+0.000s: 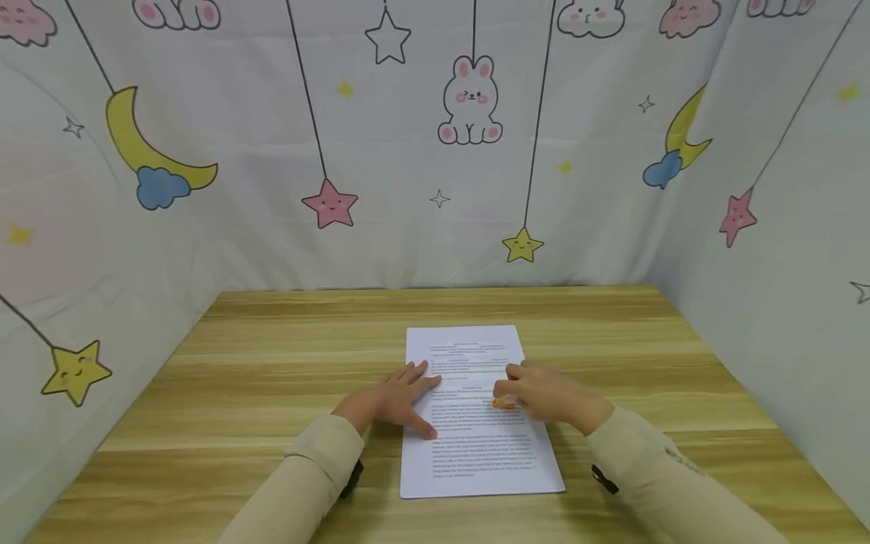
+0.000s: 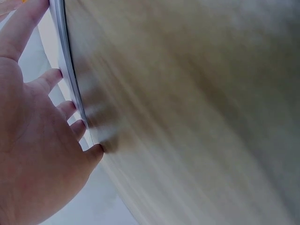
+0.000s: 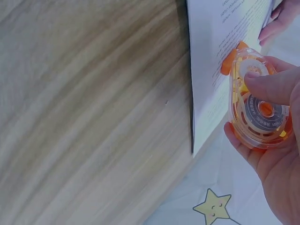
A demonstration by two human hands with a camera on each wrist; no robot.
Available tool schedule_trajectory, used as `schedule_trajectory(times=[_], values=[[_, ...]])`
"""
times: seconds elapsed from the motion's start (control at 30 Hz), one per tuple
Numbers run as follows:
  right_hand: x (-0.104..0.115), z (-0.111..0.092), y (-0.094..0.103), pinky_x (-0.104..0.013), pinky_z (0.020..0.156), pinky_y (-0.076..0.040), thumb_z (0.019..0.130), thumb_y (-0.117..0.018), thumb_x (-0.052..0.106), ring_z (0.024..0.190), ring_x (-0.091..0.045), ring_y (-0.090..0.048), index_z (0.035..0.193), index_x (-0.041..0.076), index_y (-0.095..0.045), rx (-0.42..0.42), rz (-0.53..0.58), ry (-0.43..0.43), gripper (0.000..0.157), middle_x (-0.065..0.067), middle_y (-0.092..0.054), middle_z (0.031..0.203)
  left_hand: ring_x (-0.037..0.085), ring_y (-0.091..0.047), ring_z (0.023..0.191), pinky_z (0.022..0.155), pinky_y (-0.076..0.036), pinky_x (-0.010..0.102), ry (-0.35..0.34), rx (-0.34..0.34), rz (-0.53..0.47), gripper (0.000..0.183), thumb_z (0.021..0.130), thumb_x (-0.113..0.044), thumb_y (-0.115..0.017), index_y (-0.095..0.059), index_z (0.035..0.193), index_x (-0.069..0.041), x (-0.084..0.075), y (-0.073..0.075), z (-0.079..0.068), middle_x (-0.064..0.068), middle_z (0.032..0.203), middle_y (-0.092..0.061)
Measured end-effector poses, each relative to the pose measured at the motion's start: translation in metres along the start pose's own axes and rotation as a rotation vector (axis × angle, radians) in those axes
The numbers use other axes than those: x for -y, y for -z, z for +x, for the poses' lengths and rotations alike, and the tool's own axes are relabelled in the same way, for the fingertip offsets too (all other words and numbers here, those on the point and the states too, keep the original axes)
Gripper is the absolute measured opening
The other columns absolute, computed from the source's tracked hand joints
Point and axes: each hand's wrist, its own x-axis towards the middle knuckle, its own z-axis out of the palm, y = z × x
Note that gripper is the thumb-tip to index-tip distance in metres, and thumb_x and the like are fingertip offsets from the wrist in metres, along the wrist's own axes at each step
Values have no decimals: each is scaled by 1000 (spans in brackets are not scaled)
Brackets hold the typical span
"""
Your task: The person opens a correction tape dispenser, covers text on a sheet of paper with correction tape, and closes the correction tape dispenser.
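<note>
My right hand [image 1: 546, 393] grips an orange see-through correction tape [image 3: 259, 123], thumb on one side and fingers round the other. Its orange tip [image 3: 229, 62] points down at the printed text of a white sheet [image 1: 482, 472]. The sheet tops a thin stack, whose side edge shows in both wrist views. On the left part of the sheet rests my left hand [image 1: 397, 398], fingers spread. In the left wrist view its fingertips lie along the paper's edge. In the head view the right fingers cover most of the correction tape.
The sheet lies on a wood-grain table [image 1: 238, 363]. Behind the table and along both sides hangs a white curtain [image 1: 401, 257] printed with stars, moons and a rabbit. A dark strap part [image 1: 604, 479] shows at the right wrist.
</note>
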Motion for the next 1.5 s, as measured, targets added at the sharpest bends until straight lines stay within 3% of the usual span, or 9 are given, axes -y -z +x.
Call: schedule_trajectory(times=[0.4, 0.7, 1.03, 1.3, 1.5], values=[[-1, 4, 4, -21, 58, -40, 83, -66, 16, 61, -14, -42, 97, 27, -59, 24, -82, 82, 19, 0, -50, 80, 28, -2, 144, 113, -11, 52, 24, 7, 23, 91, 71, -56, -69, -26, 146, -26, 0, 1, -1, 3, 157, -6], [-6, -3, 8, -25, 63, -42, 90, -58, 23, 69, -14, -43, 100, 28, -58, 119, -73, 13, 12, 0, -50, 85, 27, -1, 144, 114, -10, 51, 29, 15, 21, 90, 72, -54, -69, -25, 146, -26, -3, 3, 0, 2, 157, -5], [-14, -13, 4, -21, 61, -36, 89, -59, 24, 65, -11, -38, 96, 25, -58, 52, -70, 50, 7, 1, -47, 77, 26, -1, 144, 113, -10, 53, 41, 20, 6, 91, 72, -55, -69, -25, 146, -26, -3, 3, -2, 1, 157, -5], [-18, -20, 7, -21, 63, -37, 84, -65, 10, 69, -11, -40, 97, 25, -60, 63, -53, 36, 20, 1, -49, 82, 25, 0, 144, 113, -10, 52, 41, 15, 8, 91, 72, -54, -69, -24, 146, -27, -3, 1, -1, 0, 157, -4], [-21, -27, 8, -22, 61, -34, 89, -59, 17, 70, -11, -39, 96, 22, -61, 74, 21, 1, 9, 2, -50, 81, 25, -2, 144, 113, -12, 51, 37, 12, 22, 91, 71, -57, -69, -26, 146, -27, -3, 2, -2, 0, 157, -6]])
